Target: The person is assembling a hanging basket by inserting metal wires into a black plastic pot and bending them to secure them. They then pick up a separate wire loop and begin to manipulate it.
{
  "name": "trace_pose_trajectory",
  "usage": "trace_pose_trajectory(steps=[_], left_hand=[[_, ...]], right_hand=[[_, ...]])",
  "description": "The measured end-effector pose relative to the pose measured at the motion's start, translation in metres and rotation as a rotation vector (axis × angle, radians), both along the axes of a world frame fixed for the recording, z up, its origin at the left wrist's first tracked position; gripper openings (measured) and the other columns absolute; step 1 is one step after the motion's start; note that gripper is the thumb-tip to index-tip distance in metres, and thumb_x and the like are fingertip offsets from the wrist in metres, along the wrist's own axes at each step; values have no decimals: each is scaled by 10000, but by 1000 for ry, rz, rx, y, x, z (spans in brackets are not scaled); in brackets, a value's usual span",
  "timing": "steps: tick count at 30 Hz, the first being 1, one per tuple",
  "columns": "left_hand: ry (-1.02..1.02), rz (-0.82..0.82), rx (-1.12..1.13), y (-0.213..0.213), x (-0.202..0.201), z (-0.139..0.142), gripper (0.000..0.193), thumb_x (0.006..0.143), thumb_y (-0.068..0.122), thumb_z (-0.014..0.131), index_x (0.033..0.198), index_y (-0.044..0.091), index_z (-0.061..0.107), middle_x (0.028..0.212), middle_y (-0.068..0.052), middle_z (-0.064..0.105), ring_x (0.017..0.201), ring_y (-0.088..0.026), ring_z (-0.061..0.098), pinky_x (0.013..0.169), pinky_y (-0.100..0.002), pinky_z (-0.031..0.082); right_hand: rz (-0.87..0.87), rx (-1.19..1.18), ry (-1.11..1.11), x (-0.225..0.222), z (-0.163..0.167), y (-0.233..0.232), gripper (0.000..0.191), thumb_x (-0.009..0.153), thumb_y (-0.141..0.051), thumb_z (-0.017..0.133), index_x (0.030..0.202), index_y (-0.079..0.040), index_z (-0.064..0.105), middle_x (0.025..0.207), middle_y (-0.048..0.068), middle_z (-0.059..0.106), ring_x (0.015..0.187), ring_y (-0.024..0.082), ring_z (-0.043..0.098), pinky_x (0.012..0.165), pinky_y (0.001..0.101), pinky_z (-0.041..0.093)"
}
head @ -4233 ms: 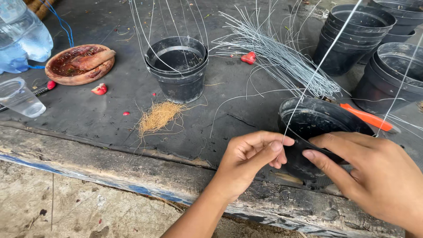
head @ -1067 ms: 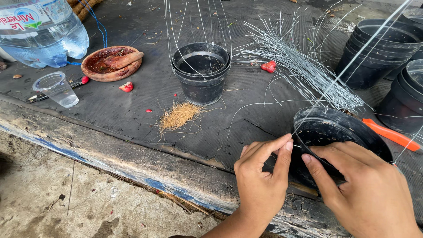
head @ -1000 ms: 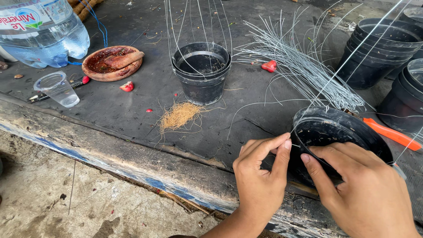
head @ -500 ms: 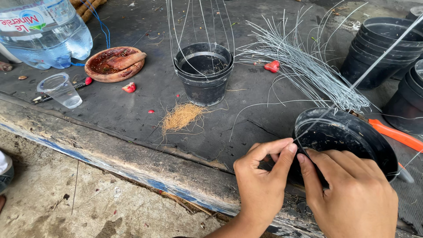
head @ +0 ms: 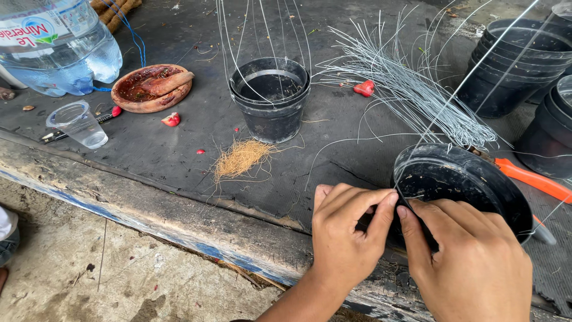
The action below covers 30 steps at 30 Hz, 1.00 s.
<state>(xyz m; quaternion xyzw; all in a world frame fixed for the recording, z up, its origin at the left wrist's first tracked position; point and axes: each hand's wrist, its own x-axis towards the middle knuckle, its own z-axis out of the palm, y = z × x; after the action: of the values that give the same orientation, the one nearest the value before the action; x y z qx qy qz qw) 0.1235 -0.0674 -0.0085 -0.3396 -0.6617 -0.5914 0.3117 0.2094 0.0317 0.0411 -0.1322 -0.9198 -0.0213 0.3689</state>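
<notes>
a: both hands low at the near right edge of the dark workbench (head: 179, 149); left hand (head: 345, 238) and right hand (head: 471, 262) pressed together against the near rim of a black plastic pot (head: 462, 179); pot tipped on its side, mouth facing up and toward the camera, long axis running from the hands away to the upper right.

b: and the fingers?

a: left fingers (head: 381, 211) narrowly curled, tips meeting the right fingertips (head: 408, 217) at the rim; pinched narrowly on a thin wire (head: 471, 74), though hard to tell exactly where the grip lies; wire rising from the rim in a straight slant up to the top right corner.

b: around them?

a: orange-handled tool (head: 530, 177) just behind the pot; loose bundle of cut wires (head: 405, 89) fanned beyond it; second black pot (head: 271, 98) upright mid-bench, with wires standing up from its rim; tuft of coconut fibre (head: 241, 158) just in front of it; stacked black pots (head: 512, 65) far right; wooden bowl (head: 152, 88), clear plastic cup (head: 79, 124) and large water bottle (head: 53, 48) well apart at left.
</notes>
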Motion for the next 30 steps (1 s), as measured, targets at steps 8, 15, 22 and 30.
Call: trace_pose_trajectory(steps=[8,15,22,30], left_hand=[[-59,10,-10,1,4,6,65,927,143,787,986,120,774,859,9,756,769,-123,669,813,-311,431],[-157,-288,1,-14,-11,19,184,925,94,769,1108,76,767,970,-51,762,842,-130,690,783,-280,575],[-310,-271,52,-12,-8,21,118,914,79,774,1028,56,795,864,-63,774,682,-93,673,609,-245,529],[-399,-282,199,-2,5,14,141,912,77,789,1050,53,801,858,-59,787,679,-62,635,604,-226,509]], right_hand=[[53,10,-11,0,-2,2,154,917,-264,736,915,-125,803,861,-9,750,775,209,700,774,357,531],[48,31,-33,1,-5,2,174,911,-278,727,913,-120,799,874,-17,751,842,195,713,816,352,523],[69,61,-24,1,-7,3,174,905,-273,723,938,-117,794,887,-22,744,861,176,711,830,344,493],[20,-5,-38,1,-9,0,179,928,-279,713,991,-135,799,884,-53,736,801,135,690,860,349,457]])
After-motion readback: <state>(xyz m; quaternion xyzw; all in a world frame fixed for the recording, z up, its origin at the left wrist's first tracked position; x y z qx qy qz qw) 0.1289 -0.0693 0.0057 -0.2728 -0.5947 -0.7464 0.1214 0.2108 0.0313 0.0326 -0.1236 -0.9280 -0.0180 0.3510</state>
